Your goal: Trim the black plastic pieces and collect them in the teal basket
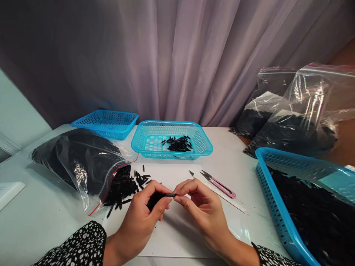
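A small, narrow black piece (pixel 169 195) is pinched between the thumbs and index fingers of both hands. My left hand (pixel 145 210) grips its left end, with more black material showing in the palm. At the other end the fingertips of my right hand (pixel 203 207) are closed on the piece. A loose pile of similar black pieces (pixel 122 186) lies just left of my hands. It spreads from the mouth of a clear zip bag (pixel 80 159) filled with black pieces. Under my hands is a white board (pixel 177 236).
Pink-handled thread snips (pixel 219 183) and a slim pointed tool (pixel 219 192) lie at right. A light-blue basket (pixel 172 156) holds some black pieces. Behind left is another blue basket (pixel 105 123). A fuller blue basket (pixel 277 218) stands right, before clear bags (pixel 302 129) of black pieces.
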Tool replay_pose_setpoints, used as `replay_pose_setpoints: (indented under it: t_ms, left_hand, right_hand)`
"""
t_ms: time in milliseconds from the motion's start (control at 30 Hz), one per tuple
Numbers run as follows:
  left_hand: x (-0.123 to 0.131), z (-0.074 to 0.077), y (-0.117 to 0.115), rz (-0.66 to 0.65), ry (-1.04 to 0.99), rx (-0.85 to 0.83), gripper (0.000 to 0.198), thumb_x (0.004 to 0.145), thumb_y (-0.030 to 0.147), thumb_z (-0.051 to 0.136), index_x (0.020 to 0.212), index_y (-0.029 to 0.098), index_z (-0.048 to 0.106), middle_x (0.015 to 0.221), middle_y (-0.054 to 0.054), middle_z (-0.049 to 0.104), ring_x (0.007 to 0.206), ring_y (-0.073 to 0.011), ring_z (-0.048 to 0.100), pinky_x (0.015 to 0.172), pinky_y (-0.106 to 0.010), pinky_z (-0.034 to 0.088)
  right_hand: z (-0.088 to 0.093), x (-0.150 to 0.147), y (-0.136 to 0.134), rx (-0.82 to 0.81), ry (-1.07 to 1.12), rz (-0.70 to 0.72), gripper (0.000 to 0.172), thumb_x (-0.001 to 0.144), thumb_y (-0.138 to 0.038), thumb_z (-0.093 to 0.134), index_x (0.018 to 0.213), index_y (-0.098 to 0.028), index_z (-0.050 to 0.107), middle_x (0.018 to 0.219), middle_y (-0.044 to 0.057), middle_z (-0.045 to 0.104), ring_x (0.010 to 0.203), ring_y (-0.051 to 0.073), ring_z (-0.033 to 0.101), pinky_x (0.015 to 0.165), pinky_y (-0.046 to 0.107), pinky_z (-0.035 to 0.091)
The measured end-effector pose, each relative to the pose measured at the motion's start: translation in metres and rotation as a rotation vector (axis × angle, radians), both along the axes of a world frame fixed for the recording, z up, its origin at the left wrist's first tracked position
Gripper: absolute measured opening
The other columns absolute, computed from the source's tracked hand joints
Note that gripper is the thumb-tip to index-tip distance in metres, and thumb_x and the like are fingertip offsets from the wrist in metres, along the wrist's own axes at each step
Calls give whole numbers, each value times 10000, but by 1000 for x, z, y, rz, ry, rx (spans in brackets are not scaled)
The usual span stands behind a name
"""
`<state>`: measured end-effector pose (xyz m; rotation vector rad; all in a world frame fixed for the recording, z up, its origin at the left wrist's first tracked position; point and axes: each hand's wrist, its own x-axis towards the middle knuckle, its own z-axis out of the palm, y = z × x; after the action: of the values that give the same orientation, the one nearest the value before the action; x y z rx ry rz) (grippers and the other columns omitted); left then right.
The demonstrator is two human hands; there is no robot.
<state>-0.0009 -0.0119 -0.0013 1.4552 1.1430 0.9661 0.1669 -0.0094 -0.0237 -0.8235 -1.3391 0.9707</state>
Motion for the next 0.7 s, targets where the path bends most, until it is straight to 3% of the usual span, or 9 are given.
replay_pose_setpoints:
  t_ms: [233, 400, 700]
  left_hand:
    - [-2, 2, 4, 48, 165, 218, 117, 900, 315, 637, 844, 236, 703, 699, 11, 634, 592, -139, 524, 603, -256, 418]
    - [-4, 3, 6, -1, 246, 335, 135, 917, 254, 600, 822, 223, 692, 707, 1, 644, 644, -155, 568, 612, -254, 415]
    - [-6, 2, 4, -64, 277, 361, 181, 916, 204, 554, 746, 207, 614, 692, -4, 600, 634, -156, 543, 598, -257, 394]
  right_hand:
    - [2, 2, 1, 173, -209, -32, 112, 877, -112, 598, 827, -209, 624, 772, 23, 670, 708, 164, 640, 643, 280, 522]
    - [1, 2, 2, 301, -328, -97, 157, 847, -60, 604, 831, -216, 611, 764, 16, 654, 693, 168, 636, 612, 277, 507]
    - [1, 2, 1, 355, -432, -110, 177, 836, -48, 584, 790, -219, 587, 714, 19, 640, 661, 176, 626, 593, 292, 493]
